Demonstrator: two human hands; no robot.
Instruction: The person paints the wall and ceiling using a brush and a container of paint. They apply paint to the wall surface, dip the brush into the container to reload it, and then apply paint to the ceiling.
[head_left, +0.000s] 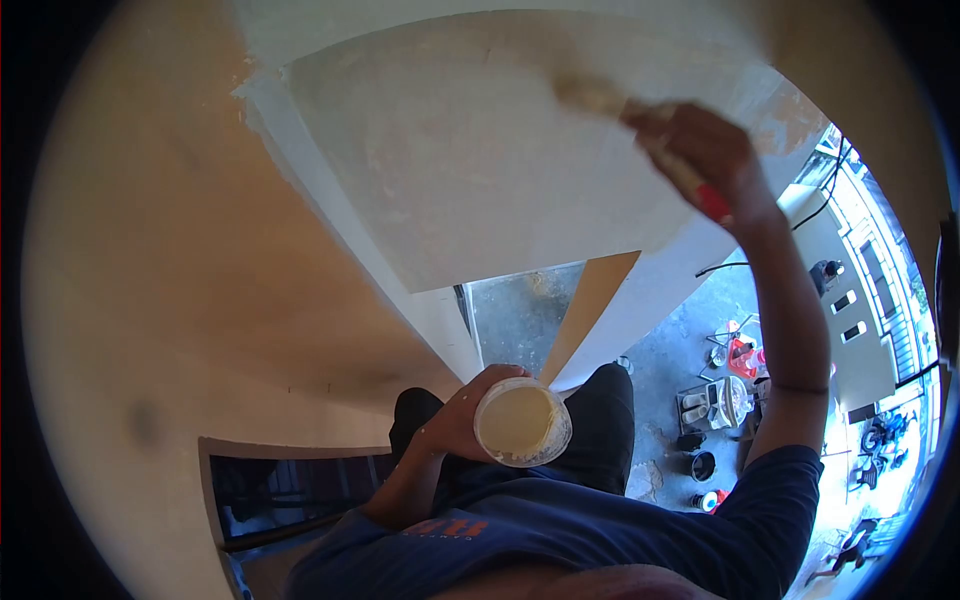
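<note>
My right hand (705,150) is raised and wrapped round the handle of a paintbrush (690,182), whose handle has a red end. Its bristles, smeared by motion, overlap the upper part of a pale wall panel (450,170) with patchy off-white paint. Close to my body, my left hand (462,415) grips a round white tub (522,462) from its side. Cream-coloured paint (515,420) lies inside the tub, with thick smears along the inner rim.
A tan wall (180,280) rises on the left, above a dark opening (300,490). Far below on the right, a concrete floor (655,370) holds a black bucket (703,465), a red item (742,357) and other gear. A black cable (825,205) hangs at the right.
</note>
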